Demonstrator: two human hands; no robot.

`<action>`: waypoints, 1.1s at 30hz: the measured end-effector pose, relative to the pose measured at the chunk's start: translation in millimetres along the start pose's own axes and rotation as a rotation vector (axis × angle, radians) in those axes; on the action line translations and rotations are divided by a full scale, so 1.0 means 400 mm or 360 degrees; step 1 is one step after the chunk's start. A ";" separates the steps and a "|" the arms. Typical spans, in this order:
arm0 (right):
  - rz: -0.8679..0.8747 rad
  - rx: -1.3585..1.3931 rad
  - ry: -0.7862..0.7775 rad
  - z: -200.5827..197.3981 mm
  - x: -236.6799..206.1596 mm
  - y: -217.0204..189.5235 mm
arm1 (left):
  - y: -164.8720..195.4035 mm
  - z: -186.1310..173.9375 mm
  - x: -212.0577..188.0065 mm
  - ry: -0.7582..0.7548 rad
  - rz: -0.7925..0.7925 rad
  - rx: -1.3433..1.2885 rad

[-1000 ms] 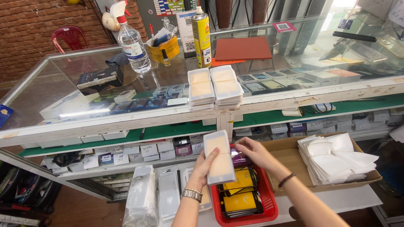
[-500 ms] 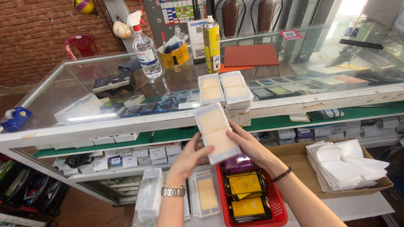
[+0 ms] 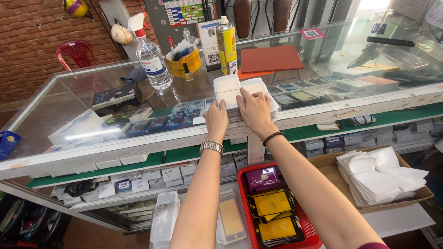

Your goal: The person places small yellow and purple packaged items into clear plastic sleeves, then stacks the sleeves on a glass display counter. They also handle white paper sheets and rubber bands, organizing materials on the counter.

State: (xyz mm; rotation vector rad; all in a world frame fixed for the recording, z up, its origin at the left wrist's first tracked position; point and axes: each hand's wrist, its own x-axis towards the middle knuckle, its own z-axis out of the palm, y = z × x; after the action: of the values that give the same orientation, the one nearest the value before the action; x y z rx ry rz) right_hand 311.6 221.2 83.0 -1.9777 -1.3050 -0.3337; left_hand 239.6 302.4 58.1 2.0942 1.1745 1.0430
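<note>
Glass-topped bench (image 3: 69, 99) ran left to right, shelves of small labelled boxes under it. Cardboard box (image 3: 323, 163) near right held a heap of white sleeves (image 3: 378, 177). Red basket (image 3: 244, 177) near centre held yellow and purple flat packs. Red flat pad (image 3: 270, 58) lay far on the glass, beside a yellow spray can (image 3: 226, 46); clear spray bottle (image 3: 151, 57) with blue-white label stood far left. Two stacks of white packets (image 3: 233, 90) sat at the bench's near edge. Left hand (image 3: 217, 121) and right hand (image 3: 254, 110) were side by side, nearly touching, fingers flat, pressing the packets' top and front, not clamped.
</note>
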 end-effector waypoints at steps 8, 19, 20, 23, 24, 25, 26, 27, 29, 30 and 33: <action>-0.0154 0.0258 0.0290 0.054 -0.036 0.008 | -0.100 0.018 -0.012 0.0161 -0.0287 -0.0891; 0.0031 0.0269 0.0061 0.122 0.000 -0.004 | -0.099 -0.003 0.023 -0.0170 -0.0207 -0.1054; -0.0071 0.0273 0.0138 0.131 -0.003 -0.012 | -0.109 -0.018 0.022 -0.0129 -0.0120 -0.1144; -0.0274 0.0254 0.0207 0.167 -0.019 -0.048 | -0.150 -0.067 0.020 0.0098 0.0000 -0.1295; -0.0269 0.0225 0.0117 0.182 -0.026 -0.060 | -0.166 -0.078 0.016 0.0189 0.0010 -0.1325; -0.0264 0.0200 0.0025 0.197 -0.034 -0.071 | -0.181 -0.085 0.012 0.0188 -0.0018 -0.1341; -0.0292 0.0180 0.0039 0.212 -0.042 -0.079 | -0.193 -0.090 0.012 0.0192 -0.0043 -0.1360; -0.0319 0.0164 0.0052 0.226 -0.051 -0.084 | -0.205 -0.094 0.011 0.0198 -0.0070 -0.1375; -0.0369 0.0199 0.0100 0.246 -0.071 -0.083 | -0.221 -0.091 0.006 0.0116 -0.0301 -0.0936; -0.0395 0.0241 0.0142 0.251 -0.082 -0.077 | -0.225 -0.088 0.010 0.0069 -0.0405 -0.0728; -0.0439 0.0427 0.0109 0.249 -0.129 -0.041 | -0.239 -0.082 0.027 0.0088 -0.0189 -0.0075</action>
State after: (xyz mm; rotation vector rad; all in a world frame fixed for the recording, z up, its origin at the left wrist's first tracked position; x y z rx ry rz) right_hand 256.9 258.6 -8.9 -1.5548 -1.4967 -0.3347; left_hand 171.2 360.9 10.7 1.9462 1.2723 1.0689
